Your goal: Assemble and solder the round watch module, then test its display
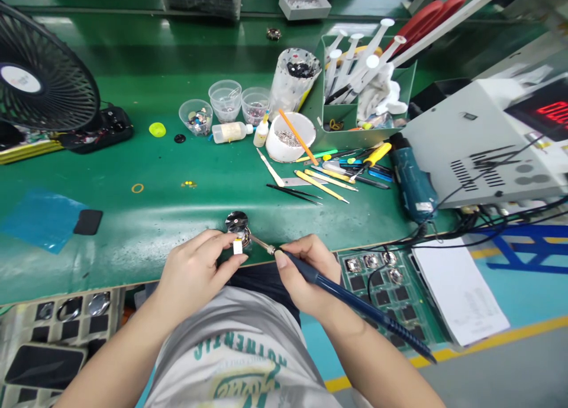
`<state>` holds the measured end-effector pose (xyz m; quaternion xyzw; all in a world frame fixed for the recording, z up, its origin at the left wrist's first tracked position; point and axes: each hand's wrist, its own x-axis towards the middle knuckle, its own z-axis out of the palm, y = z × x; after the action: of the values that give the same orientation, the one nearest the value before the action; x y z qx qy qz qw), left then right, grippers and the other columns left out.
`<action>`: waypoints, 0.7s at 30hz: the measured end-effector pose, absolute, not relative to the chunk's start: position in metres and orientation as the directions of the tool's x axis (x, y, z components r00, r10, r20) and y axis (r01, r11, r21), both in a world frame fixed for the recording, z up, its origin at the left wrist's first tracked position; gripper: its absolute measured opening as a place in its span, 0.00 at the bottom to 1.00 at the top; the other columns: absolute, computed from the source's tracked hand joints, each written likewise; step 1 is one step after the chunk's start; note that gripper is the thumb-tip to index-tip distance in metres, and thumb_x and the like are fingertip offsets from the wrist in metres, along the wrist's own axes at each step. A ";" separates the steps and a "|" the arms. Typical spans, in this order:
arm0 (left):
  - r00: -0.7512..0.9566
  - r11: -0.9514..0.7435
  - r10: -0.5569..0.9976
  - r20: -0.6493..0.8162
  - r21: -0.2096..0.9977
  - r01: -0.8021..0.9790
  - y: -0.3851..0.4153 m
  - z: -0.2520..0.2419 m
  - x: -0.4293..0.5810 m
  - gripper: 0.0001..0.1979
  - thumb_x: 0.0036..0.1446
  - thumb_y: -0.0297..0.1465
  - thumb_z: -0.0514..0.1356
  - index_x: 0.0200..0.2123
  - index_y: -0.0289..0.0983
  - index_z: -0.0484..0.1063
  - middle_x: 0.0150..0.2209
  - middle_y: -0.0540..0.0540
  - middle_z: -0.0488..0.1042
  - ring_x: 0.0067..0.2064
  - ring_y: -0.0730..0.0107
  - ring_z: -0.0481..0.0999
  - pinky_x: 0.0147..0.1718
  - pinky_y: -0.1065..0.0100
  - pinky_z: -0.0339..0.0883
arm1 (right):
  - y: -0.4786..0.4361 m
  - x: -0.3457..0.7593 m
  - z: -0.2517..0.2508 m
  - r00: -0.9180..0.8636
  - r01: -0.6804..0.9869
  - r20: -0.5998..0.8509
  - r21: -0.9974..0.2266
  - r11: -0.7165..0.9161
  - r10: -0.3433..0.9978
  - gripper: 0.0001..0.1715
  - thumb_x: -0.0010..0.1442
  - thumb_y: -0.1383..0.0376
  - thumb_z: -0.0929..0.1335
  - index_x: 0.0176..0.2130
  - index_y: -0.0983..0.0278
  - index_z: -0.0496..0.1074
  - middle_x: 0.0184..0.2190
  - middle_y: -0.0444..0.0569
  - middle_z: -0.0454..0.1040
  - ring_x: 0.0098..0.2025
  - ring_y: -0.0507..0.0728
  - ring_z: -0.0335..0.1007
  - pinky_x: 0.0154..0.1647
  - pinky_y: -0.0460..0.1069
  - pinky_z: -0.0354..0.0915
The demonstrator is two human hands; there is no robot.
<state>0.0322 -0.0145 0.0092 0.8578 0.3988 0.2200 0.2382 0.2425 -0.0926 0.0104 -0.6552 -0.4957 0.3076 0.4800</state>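
My left hand [195,275] pinches a round metal component [237,224] with a dark glossy face at the front edge of the green bench mat [133,242]. A small white tag [238,246] shows on its lower side, between my fingers. My right hand [306,275] grips a dark blue soldering iron [346,298] like a pen. Its metal tip [261,244] reaches the side of the component, and I cannot tell whether they touch. My left fingers hide the component's underside.
Behind my hands lie tweezers, yellow-handled tools, a white bowl of small parts, plastic cups and a blue heat gun. A grey unit with a red display stands at right, and a black fan at left. Trays of round metal parts sit below the bench edge on both sides.
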 end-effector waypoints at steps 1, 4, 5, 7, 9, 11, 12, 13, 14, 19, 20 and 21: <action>0.585 -0.566 0.790 0.183 0.586 0.581 -0.014 0.009 0.032 0.13 0.69 0.39 0.62 0.50 0.37 0.77 0.40 0.49 0.82 0.23 0.76 0.70 0.27 0.71 0.67 | -0.093 0.241 0.010 0.328 0.355 0.072 -0.933 -0.052 0.942 0.10 0.64 0.58 0.72 0.35 0.58 0.69 0.19 0.39 0.68 0.19 0.51 0.60 0.21 0.47 0.59; 0.585 -0.554 0.794 0.166 0.593 0.584 -0.014 0.009 0.032 0.13 0.69 0.39 0.62 0.50 0.37 0.78 0.40 0.49 0.82 0.24 0.76 0.71 0.28 0.71 0.67 | -0.093 0.239 0.010 0.354 0.353 0.085 -0.934 -0.049 0.931 0.10 0.64 0.58 0.72 0.34 0.58 0.68 0.19 0.38 0.66 0.18 0.50 0.57 0.21 0.47 0.56; 0.585 -0.552 0.794 0.163 0.596 0.583 -0.014 0.009 0.032 0.13 0.69 0.39 0.62 0.50 0.37 0.78 0.40 0.49 0.81 0.24 0.76 0.71 0.29 0.71 0.67 | -0.093 0.239 0.010 0.354 0.349 0.089 -0.936 -0.043 0.931 0.10 0.63 0.59 0.72 0.35 0.58 0.69 0.19 0.38 0.67 0.18 0.50 0.57 0.21 0.47 0.56; 0.587 -0.549 0.794 0.161 0.605 0.577 -0.014 0.009 0.031 0.13 0.69 0.39 0.62 0.50 0.38 0.78 0.40 0.49 0.81 0.24 0.76 0.70 0.29 0.71 0.67 | -0.094 0.241 0.008 0.340 0.328 0.098 -0.944 -0.020 0.935 0.08 0.63 0.60 0.72 0.35 0.58 0.70 0.20 0.39 0.68 0.19 0.50 0.59 0.22 0.47 0.58; 0.585 -0.550 0.792 0.174 0.621 0.559 -0.014 0.010 0.029 0.13 0.68 0.39 0.62 0.49 0.38 0.78 0.38 0.50 0.80 0.24 0.77 0.70 0.29 0.72 0.67 | -0.096 0.245 0.004 0.347 0.269 0.115 -0.963 0.019 0.931 0.08 0.63 0.61 0.73 0.35 0.58 0.71 0.21 0.39 0.69 0.20 0.50 0.61 0.23 0.46 0.59; 0.587 -0.566 0.782 0.211 0.635 0.526 -0.014 0.010 0.027 0.12 0.68 0.38 0.63 0.48 0.38 0.78 0.34 0.51 0.79 0.24 0.77 0.70 0.28 0.73 0.67 | -0.097 0.250 -0.003 0.384 0.148 0.115 -0.987 0.062 0.916 0.09 0.62 0.59 0.74 0.34 0.59 0.71 0.22 0.41 0.71 0.21 0.50 0.62 0.22 0.46 0.59; 0.592 -0.582 0.771 0.236 0.637 0.505 -0.015 0.009 0.026 0.12 0.68 0.38 0.63 0.48 0.37 0.78 0.32 0.51 0.78 0.24 0.78 0.70 0.28 0.74 0.67 | -0.098 0.253 -0.005 0.407 0.065 0.102 -0.994 0.082 0.908 0.11 0.62 0.57 0.74 0.34 0.59 0.72 0.23 0.41 0.72 0.21 0.50 0.62 0.22 0.46 0.59; 0.597 -0.602 0.757 0.264 0.636 0.482 -0.015 0.008 0.024 0.11 0.68 0.37 0.63 0.47 0.37 0.77 0.30 0.52 0.76 0.23 0.78 0.70 0.27 0.74 0.67 | -0.100 0.256 -0.007 0.428 -0.029 0.078 -0.995 0.099 0.900 0.13 0.61 0.56 0.75 0.33 0.59 0.72 0.24 0.42 0.73 0.21 0.50 0.62 0.21 0.46 0.59; 0.603 -0.621 0.743 0.290 0.634 0.460 -0.016 0.007 0.022 0.11 0.67 0.37 0.64 0.47 0.37 0.77 0.28 0.54 0.75 0.23 0.78 0.70 0.27 0.75 0.67 | -0.101 0.259 -0.008 0.444 -0.124 0.048 -0.986 0.114 0.895 0.16 0.59 0.54 0.76 0.32 0.59 0.71 0.23 0.42 0.72 0.21 0.50 0.61 0.21 0.45 0.58; 0.588 -0.643 0.731 0.345 0.637 0.426 -0.025 -0.003 0.007 0.11 0.67 0.37 0.64 0.50 0.40 0.75 0.25 0.57 0.75 0.23 0.79 0.73 0.29 0.79 0.71 | -0.114 0.290 0.020 0.487 -0.367 -0.020 -0.912 0.183 0.873 0.20 0.54 0.54 0.80 0.30 0.59 0.69 0.15 0.33 0.58 0.16 0.46 0.45 0.16 0.43 0.48; 0.576 -0.645 0.734 0.359 0.633 0.428 -0.026 -0.007 0.003 0.12 0.68 0.38 0.63 0.50 0.40 0.75 0.26 0.56 0.77 0.23 0.79 0.74 0.29 0.79 0.72 | -0.118 0.301 0.030 0.508 -0.362 -0.004 -0.909 0.209 0.862 0.20 0.54 0.54 0.80 0.30 0.59 0.69 0.14 0.32 0.56 0.15 0.46 0.43 0.16 0.42 0.47; 0.568 -0.647 0.736 0.369 0.630 0.430 -0.026 -0.012 0.000 0.12 0.68 0.40 0.63 0.50 0.41 0.76 0.29 0.55 0.80 0.24 0.78 0.77 0.30 0.79 0.74 | -0.122 0.314 0.042 0.537 -0.343 0.019 -0.909 0.238 0.843 0.20 0.54 0.55 0.80 0.30 0.59 0.69 0.13 0.31 0.56 0.14 0.45 0.41 0.15 0.42 0.46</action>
<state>0.0003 -0.0261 -0.0122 0.8513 0.3423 0.3145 0.2434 0.3136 -0.1225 0.0415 -0.4695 -0.2667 0.4005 0.7403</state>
